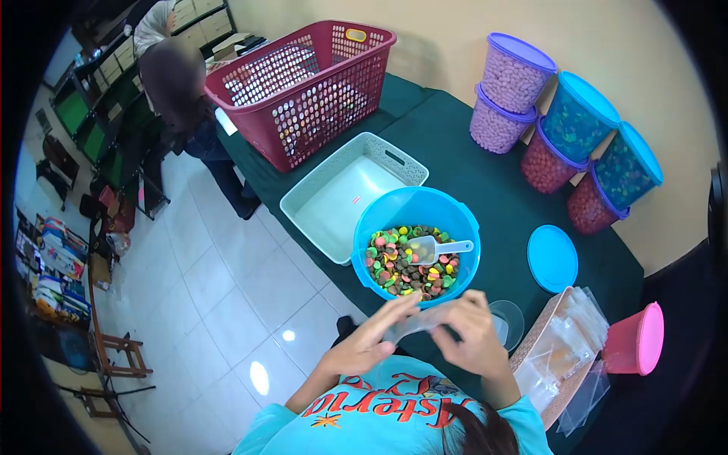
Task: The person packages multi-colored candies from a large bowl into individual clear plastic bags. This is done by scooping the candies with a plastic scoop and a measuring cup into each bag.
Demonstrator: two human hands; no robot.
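In front of my chest I hold a clear plastic bag (415, 323) between both hands. My left hand (373, 331) has the bag's left end between its thumb and straightened fingers. At the other end, my right hand (472, 334) is closed on the bag with bent fingers. Just beyond them stands a blue tub (379, 213) filled with colourful candies (390, 267), green, pink, yellow and brown. A translucent scoop (453, 246) lies on top of the candies. Right of my right hand, a clear round container (514, 318) is partly hidden.
Behind the tub are a pale tray (318, 205) and a maroon basket (292, 148). Stacked candy tubs (516, 83) line the wall. A blue lid (552, 258), a box of plastic bags (561, 341) and a pink tub (633, 340) sit right. A person (178, 91) stands at far left.
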